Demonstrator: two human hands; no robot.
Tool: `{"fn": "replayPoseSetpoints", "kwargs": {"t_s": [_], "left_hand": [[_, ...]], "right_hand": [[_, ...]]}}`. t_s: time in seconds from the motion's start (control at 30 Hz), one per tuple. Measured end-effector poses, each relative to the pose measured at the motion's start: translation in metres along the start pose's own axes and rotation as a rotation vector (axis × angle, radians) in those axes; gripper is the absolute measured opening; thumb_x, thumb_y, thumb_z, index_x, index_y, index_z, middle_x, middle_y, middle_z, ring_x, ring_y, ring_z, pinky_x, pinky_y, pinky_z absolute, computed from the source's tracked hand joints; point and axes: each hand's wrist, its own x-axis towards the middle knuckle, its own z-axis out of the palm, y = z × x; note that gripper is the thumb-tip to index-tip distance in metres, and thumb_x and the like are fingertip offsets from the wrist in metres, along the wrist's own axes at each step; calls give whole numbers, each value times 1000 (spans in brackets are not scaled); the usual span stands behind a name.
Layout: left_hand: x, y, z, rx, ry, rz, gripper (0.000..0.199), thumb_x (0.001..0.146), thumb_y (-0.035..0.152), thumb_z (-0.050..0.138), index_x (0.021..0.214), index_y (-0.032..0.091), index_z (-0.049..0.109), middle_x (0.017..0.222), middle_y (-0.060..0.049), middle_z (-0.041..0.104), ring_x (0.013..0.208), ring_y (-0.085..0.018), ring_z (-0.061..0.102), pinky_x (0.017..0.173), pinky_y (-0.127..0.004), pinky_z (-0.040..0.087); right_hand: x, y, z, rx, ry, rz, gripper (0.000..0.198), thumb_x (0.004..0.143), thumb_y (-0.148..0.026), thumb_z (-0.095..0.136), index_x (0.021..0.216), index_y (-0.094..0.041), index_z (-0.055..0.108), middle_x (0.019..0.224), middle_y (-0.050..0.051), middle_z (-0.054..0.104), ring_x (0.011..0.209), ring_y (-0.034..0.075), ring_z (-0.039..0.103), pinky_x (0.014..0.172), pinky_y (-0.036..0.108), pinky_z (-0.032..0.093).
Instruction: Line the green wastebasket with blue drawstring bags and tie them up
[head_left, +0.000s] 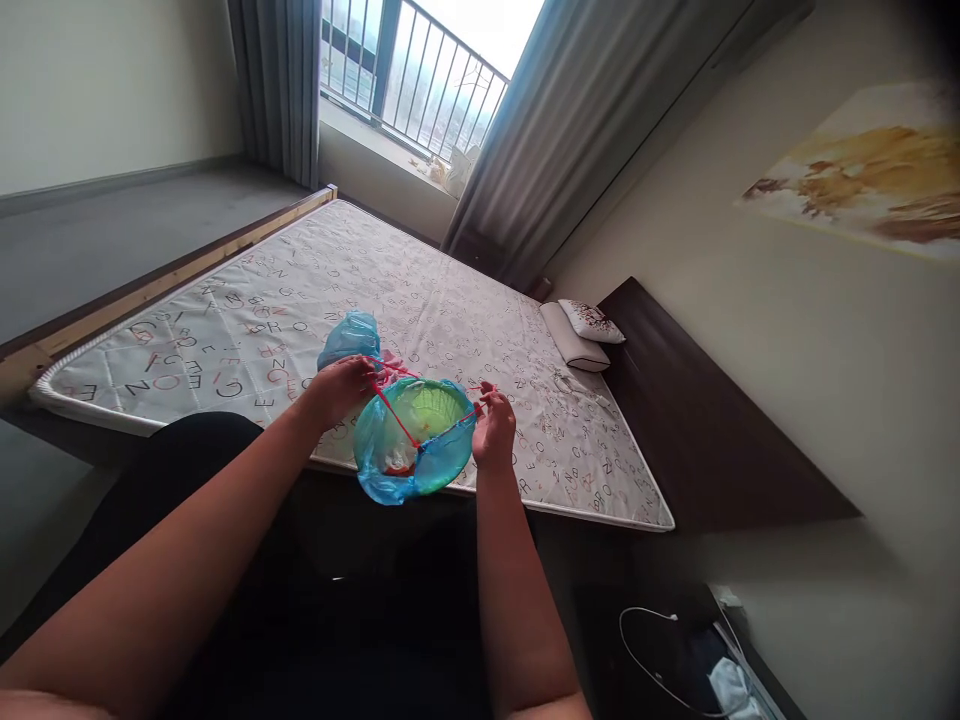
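A green bin (439, 405) stands tilted before me near the mattress's front edge, lined with a thin blue drawstring garbage bag (450, 460). Some scraps, one of them orange-red, lie inside the liner. My left hand (343, 390) is closed on the red drawstring (395, 412), left of the bin's rim. On the right side, my right hand (495, 428) has its fingers pinched around the same red string. The string stretches between both hands and down to the bag's near edge. Behind my left hand lies another crumpled blue plastic bundle (351, 338) with pink parts.
The lettered mattress (450, 290) lies on a wooden bed frame (150, 285). At its head are a rolled beige pillow (574, 340) and a patterned cushion (592, 321). A dark nightstand (637, 590) at lower right bears a white cable (637, 655). Grey curtains (570, 120) flank the window.
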Motion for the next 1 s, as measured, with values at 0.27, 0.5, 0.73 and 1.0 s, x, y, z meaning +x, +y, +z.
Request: {"fn": "replayPoseSetpoints", "kwargs": {"t_s": [0.27, 0.5, 0.73, 1.0], "left_hand": [[1, -15, 19, -76, -72, 100, 31, 78, 27, 92, 104, 21, 76, 125, -9, 75, 106, -20, 71, 86, -33, 61], [22, -4, 43, -51, 16, 199, 32, 75, 31, 91, 99, 23, 72, 127, -6, 74, 117, -25, 67, 89, -35, 55], [21, -5, 75, -107, -201, 148, 44, 86, 35, 83, 125, 27, 64, 124, -8, 77, 131, -32, 68, 100, -41, 52], [12, -39, 101, -176, 49, 160, 25, 91, 35, 70, 111, 22, 62, 114, -8, 76, 115, -26, 73, 97, -38, 54]], "right_hand": [[3, -8, 15, -56, 12, -146, 21, 79, -43, 69, 79, -23, 63, 120, 10, 76, 132, 25, 65, 107, 39, 50], [30, -35, 28, -86, 82, -227, 25, 78, -46, 67, 82, -22, 61, 137, 9, 69, 133, 23, 62, 104, 37, 49], [30, -53, 35, -30, -170, -281, 22, 85, -43, 67, 85, -21, 65, 127, 7, 73, 111, 21, 72, 105, 43, 53], [7, -47, 24, -474, -244, -218, 33, 90, -41, 69, 119, -28, 78, 101, 0, 76, 64, 9, 52, 65, 24, 50]]}}
